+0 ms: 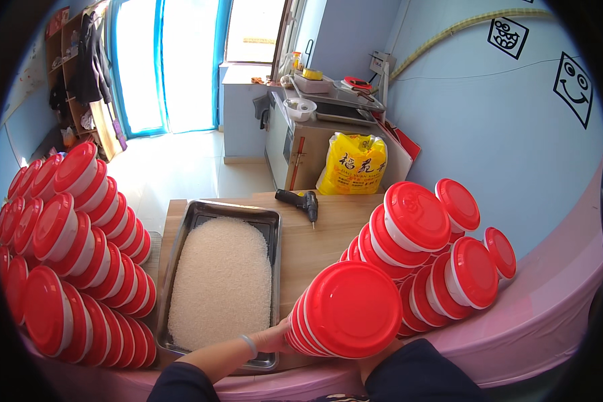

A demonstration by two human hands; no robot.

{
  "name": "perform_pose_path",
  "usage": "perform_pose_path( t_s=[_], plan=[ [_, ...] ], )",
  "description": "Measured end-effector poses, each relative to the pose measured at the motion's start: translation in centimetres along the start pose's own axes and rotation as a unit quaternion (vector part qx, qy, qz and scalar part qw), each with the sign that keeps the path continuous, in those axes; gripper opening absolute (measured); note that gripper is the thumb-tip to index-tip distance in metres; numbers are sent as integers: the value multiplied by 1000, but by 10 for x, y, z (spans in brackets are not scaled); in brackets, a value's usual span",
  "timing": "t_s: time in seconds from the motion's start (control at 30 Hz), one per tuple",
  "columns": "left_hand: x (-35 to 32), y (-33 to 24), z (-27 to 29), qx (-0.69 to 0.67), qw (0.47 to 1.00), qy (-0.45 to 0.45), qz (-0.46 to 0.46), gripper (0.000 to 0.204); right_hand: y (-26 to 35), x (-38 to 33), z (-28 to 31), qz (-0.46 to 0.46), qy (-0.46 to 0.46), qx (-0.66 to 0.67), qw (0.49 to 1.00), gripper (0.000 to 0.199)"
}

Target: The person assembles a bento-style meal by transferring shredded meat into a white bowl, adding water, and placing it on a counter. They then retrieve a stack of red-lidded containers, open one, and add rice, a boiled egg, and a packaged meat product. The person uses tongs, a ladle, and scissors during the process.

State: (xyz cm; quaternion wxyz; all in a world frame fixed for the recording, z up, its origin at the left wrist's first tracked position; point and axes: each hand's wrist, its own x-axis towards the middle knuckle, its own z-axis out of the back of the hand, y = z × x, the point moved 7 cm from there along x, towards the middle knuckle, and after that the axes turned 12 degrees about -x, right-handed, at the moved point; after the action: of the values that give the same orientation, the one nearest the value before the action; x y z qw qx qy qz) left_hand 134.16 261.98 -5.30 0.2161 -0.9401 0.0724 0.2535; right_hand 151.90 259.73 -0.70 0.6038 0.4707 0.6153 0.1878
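Note:
My left hand [278,337] grips the left side of a stack of white bowls with red lids [352,308], just right of the tray's near end. A pale bangle circles the left wrist. My right forearm [380,353] reaches up behind the stack's near side, and its hand is hidden there. Beyond this stack, more lidded bowls [417,214] stand in stacks on the right. A metal tray [275,305] holds a heap of white rice-like grains [222,281] left of the stack.
Tall stacks of red-lidded bowls [45,311] crowd the left side. A cordless drill [301,202] lies on the wooden tabletop [315,248] beyond the tray. A yellow bag [353,164] stands behind the table's far edge, beside a counter [308,137]. Pink cloth [516,335] borders the near right.

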Motion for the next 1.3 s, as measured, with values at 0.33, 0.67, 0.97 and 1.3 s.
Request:
perform_pose_path(
  t_s=[0.33, 0.67, 0.97, 1.3],
  plan=[
    [-55, -48, -39, 206, 958, 93, -175, 71, 60, -55, -46, 27, 26, -85, 996, 55],
    [-191, -51, -125, 72, 982, -104, -143, 93, 119, -152, -117, 51, 52, -219, 973, 58],
    [-263, -22, -161, 133, 965, -126, -186, 107, 108, -223, -140, 60, 41, -265, 961, 60],
    [-321, 85, -195, 151, 952, -163, -210, 107, 32, -300, -134, 20, 55, -261, 964, 68]
  ],
)
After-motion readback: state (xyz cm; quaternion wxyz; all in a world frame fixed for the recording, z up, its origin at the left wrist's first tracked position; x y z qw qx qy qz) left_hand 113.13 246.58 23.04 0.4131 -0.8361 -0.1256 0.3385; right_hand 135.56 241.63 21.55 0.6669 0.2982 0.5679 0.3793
